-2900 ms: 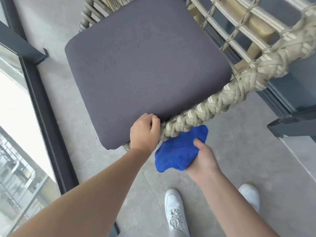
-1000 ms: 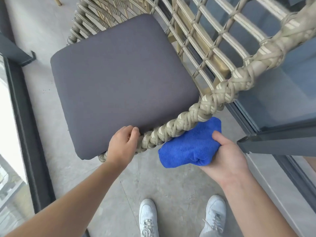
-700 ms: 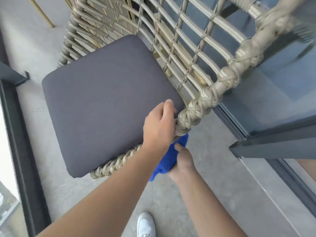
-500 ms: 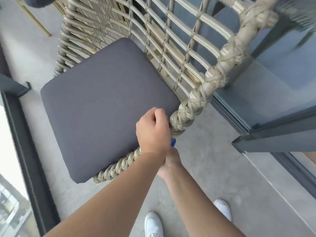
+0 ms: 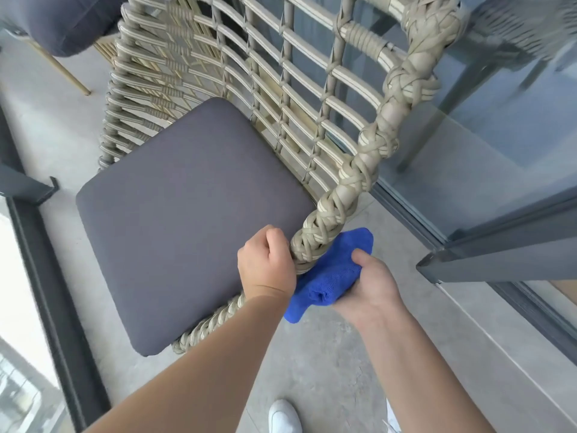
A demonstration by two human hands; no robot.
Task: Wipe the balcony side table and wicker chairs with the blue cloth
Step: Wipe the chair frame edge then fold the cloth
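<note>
Blue cloth (image 5: 331, 273), hidden a moment ago, reappears bunched in right hand (image 5: 368, 285) at 5 o'clock of braided armrest (image 5: 349, 182); left hand (image 5: 265, 267) fisted on rim, wiping continues.

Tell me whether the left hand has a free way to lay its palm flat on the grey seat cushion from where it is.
Probably yes. The left hand grips the braided rim right at the edge of the cushion, whose top is bare. It would only have to let go of the rim first.
</note>
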